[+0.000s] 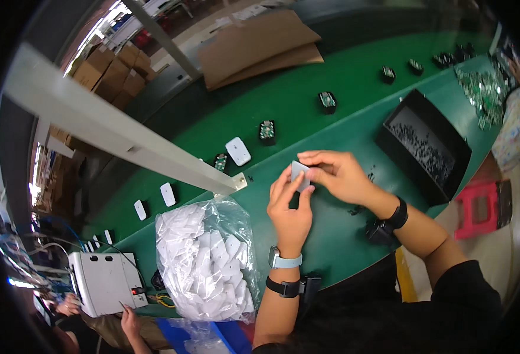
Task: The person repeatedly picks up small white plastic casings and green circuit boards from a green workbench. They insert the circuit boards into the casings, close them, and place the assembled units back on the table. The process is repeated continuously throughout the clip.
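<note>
My left hand (289, 221) and my right hand (347, 179) meet over the green bench. Between their fingertips is a small light-grey plastic cover plate (299, 174) with rounded corners, tilted on edge. The left fingers grip its near left side, while the right thumb and fingers pinch it from the upper right. Whether anything sits behind the plate is hidden. Left of my left forearm stands a clear plastic bag (204, 259) full of similar white covers. Small black parts (354, 210) lie scattered by my right wrist.
Beyond the bench edge, a green conveyor belt (295, 76) carries black housings with circuit boards (267, 131) and white-covered units (237, 151). A black box (459, 156) of small black parts stands right. A white post (136, 135) crosses left. A co-worker's hand (130, 321) is near a white machine (103, 283).
</note>
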The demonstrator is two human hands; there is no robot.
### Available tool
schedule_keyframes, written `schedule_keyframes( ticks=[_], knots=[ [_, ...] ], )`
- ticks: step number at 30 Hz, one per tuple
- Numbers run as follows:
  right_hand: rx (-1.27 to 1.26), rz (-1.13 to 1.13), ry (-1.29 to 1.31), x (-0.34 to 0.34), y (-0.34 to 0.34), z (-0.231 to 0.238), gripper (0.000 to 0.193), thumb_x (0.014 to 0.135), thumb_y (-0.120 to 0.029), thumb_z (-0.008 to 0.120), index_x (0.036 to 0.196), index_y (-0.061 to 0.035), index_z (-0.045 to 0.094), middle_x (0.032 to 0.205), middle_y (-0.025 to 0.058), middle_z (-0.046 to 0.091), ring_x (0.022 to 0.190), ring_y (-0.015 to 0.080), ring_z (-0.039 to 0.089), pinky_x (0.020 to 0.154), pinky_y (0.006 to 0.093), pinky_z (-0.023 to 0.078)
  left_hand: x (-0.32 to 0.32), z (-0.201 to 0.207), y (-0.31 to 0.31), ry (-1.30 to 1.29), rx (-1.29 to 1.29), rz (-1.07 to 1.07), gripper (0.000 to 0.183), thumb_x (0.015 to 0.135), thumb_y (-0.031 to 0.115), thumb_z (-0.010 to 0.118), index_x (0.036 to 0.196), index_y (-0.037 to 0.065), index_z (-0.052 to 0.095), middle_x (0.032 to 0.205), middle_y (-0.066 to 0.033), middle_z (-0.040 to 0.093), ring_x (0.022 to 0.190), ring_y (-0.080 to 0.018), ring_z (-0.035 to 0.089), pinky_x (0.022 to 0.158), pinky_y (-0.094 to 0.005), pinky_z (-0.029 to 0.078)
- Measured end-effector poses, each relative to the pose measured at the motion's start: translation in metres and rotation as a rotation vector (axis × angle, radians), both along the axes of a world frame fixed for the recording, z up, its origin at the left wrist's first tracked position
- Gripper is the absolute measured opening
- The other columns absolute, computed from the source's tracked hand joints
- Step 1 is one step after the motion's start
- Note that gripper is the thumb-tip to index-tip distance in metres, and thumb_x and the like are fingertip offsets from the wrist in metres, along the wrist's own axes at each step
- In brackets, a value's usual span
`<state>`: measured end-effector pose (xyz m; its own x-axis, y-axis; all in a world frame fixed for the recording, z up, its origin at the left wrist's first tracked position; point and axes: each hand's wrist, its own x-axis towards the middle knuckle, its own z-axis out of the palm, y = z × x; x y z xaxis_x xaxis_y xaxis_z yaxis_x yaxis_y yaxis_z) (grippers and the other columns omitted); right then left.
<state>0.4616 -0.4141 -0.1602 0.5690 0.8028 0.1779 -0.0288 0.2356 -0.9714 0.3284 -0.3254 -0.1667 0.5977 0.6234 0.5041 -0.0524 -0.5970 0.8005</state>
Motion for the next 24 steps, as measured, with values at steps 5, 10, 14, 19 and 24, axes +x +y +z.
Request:
schedule_keyframes(
  ticks=[5,10,14,19,24],
  knots=[
    [-0.061,0.027,-0.199,-0.003,0.029,0.008,0.027,0.085,0.004,0.068,0.11,0.0022,0.059,0.127,0.0171,0.062,0.108,0.0185,0.065,0.088,0.0338,0.056,-0.002,0.002,0.003,-0.074,0.025,0.178,0.046,0.08,0.003,0.077,0.123,0.0,0.061,0.128,-0.0181,0.062,0.107,-0.0315,0.063,0.09,-0.0388,0.051],
    [-0.403,0.05,-0.35,0.072,0.092,0.011,0.032,0.079,0.003,0.07,0.11,-0.0017,0.062,0.104,0.0098,0.068,0.097,0.0162,0.067,0.08,0.0319,0.055,0.001,-0.007,0.003,-0.072,0.019,0.233,0.043,0.083,0.008,0.073,0.121,0.001,0.053,0.126,-0.0191,0.056,0.109,-0.0332,0.057,0.089,-0.0396,0.048],
    [-0.45,-0.033,-0.569,0.112,0.11,-0.016,0.032,0.078,0.001,0.073,0.109,-0.0015,0.065,0.105,0.0115,0.07,0.094,0.0228,0.068,0.082,0.0361,0.055,-0.003,-0.004,0.001,-0.042,0.091,0.134,0.021,0.082,0.005,0.069,0.101,0.002,0.06,0.109,-0.015,0.063,0.106,-0.0348,0.057,0.092,-0.0444,0.046],
    [-0.452,-0.211,-0.971,0.09,0.097,0.003,0.035,0.081,-0.011,0.075,0.114,-0.0021,0.065,0.108,0.0134,0.07,0.103,0.0298,0.066,0.09,0.0397,0.053,-0.014,0.0,0.007,0.086,0.268,0.335,0.019,0.076,0.003,0.064,0.095,0.005,0.063,0.098,-0.0117,0.062,0.1,-0.0326,0.056,0.088,-0.0457,0.042],
    [-0.269,-0.155,-0.801,0.044,0.056,0.048,0.017,0.084,-0.012,0.07,0.097,-0.0013,0.068,0.09,0.0078,0.07,0.081,0.0184,0.064,0.073,0.032,0.052,-0.054,0.027,0.022,0.633,0.344,0.585,0.027,0.069,0.004,0.065,0.096,0.004,0.066,0.093,-0.0143,0.064,0.099,-0.0352,0.058,0.084,-0.046,0.044]
  ],
)
